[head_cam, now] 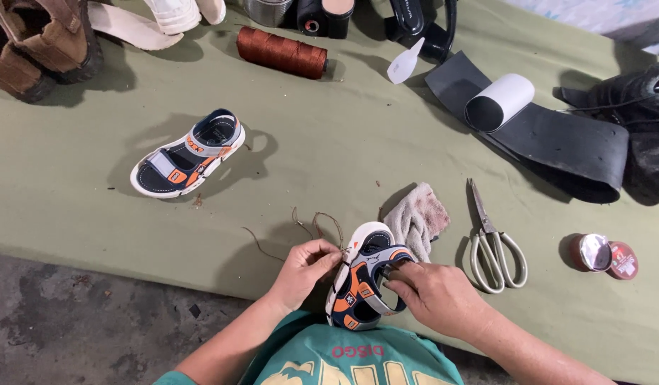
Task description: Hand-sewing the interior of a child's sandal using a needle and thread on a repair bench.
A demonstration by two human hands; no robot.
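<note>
**Ana:** Nearest to the lens, a green shirt front, and just beyond it the two hands on a small sandal (pixel 363 285). How are they placed?

**Ben:** That sandal is navy, orange and white, tipped on its side at the near edge of the table (pixel 80 228), sole toward the left. His left hand (pixel 303 269) is closed in a pinch on a brown thread (pixel 322 222) right at the sole's rim. His right hand (pixel 431 289) is closed around the straps, steadying the shoe.

**Ana:** So stitching is under way?

**Ben:** I'd judge so. Loose thread loops back over the green cover behind the shoe, and the pinch sits against the sole edge. I cannot make out a needle, nor how much of the rim is sewn; the stitches are too small to tell.

**Ana:** And the other one of the pair?

**Ben:** The matching sandal (pixel 188 153) lies upright, well apart, farther up on the left. Nothing shows whether it is finished or waiting.

**Ana:** Tools?

**Ben:** Scissors (pixel 495 242) lie just right of the held shoe, untouched, with a stained rag (pixel 419 216) between, touching the shoe's toe. A brown thread spool (pixel 281 52) lies at the far side. My guess: mid-seam, with cutting the thread yet to come.
</note>
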